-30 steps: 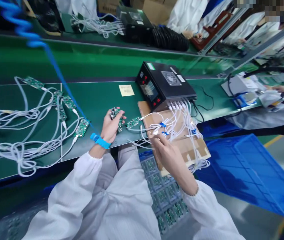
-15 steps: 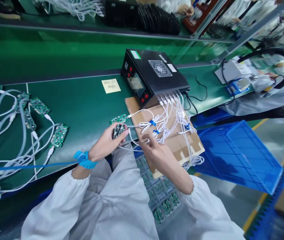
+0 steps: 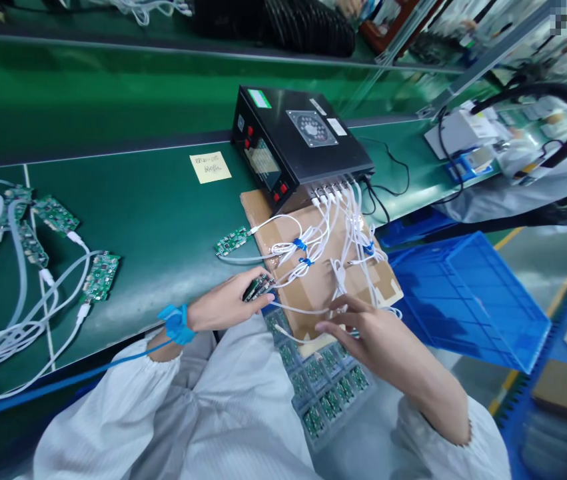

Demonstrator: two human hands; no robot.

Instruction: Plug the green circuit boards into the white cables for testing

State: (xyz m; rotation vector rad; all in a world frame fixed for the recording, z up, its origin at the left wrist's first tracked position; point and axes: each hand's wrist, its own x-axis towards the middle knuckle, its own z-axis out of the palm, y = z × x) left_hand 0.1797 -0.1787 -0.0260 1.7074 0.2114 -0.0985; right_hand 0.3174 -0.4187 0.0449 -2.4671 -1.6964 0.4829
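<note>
Small green circuit boards (image 3: 258, 287), held together in a small stack, are gripped by my left hand (image 3: 226, 301) at the table's front edge. A white cable (image 3: 298, 309) runs from beside these boards toward my right hand (image 3: 376, 333). My right hand hovers over the front of the cardboard, thumb and forefinger apart, close to the cables; nothing shows clearly gripped in it. Below it curves another white cable with a loose plug (image 3: 279, 329). Behind my left hand, a single circuit board (image 3: 233, 241) lies on the table, a white cable plugged into it.
A black box with red switches (image 3: 303, 140) has several white cables plugged in, spread over cardboard (image 3: 306, 323). More wired boards (image 3: 102, 275) lie at left. A tray of boards (image 3: 320, 437) sits below, a blue crate (image 3: 468, 300) at right. A blue cord trails from my left wristband (image 3: 177, 325).
My left hand has moved slightly right and down with the boards, away from the single board on the table. My right hand has shifted right and down, its fingers spreading.
</note>
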